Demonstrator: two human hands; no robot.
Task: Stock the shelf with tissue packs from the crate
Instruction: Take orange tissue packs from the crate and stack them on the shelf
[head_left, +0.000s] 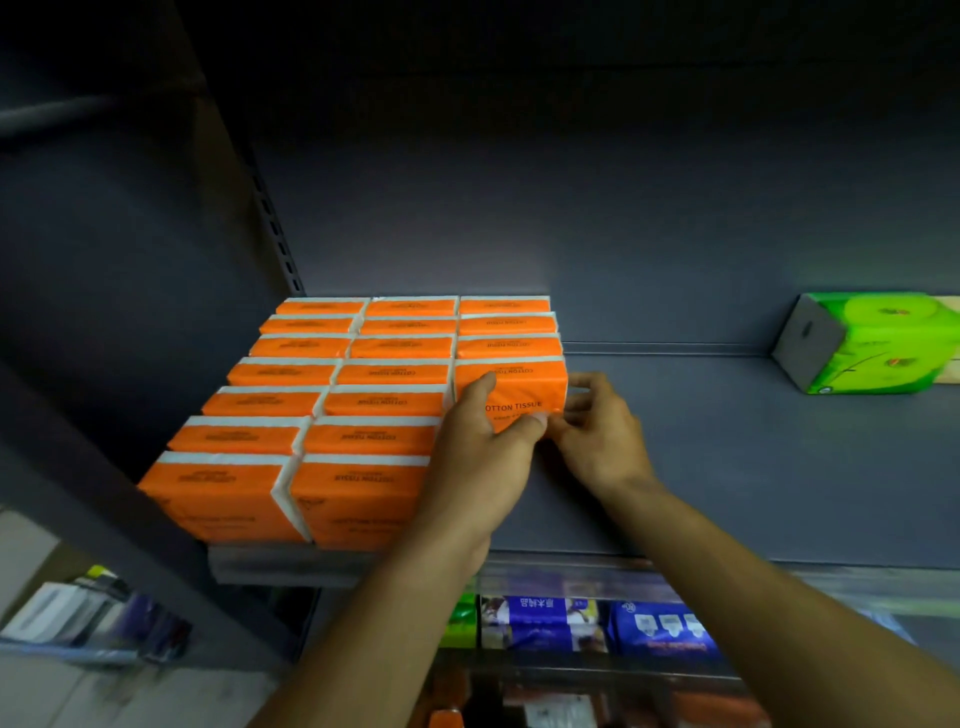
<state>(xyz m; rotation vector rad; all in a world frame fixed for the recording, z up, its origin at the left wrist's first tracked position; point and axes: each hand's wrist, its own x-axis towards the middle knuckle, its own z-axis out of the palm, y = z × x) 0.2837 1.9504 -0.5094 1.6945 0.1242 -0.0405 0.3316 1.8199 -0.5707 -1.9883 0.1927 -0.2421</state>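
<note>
grey shelf (727, 467) carries a block of orange tissue packs (311, 405) at its left end: two rows run to the front lip, the third stops short. green pack (878, 343) sits well apart at the right. front pack (519, 384) of the third row touches its neighbours. left hand (483, 447) grips its left side, thumb up the face. right hand (597, 431) pinches the lower right corner. probably light, soft, slick film: hold it by the ends, don't crush.

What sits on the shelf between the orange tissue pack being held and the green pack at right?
Head view: only bare shelf between orange tissue pack and green pack, beyond the right hand gripping it.
</note>
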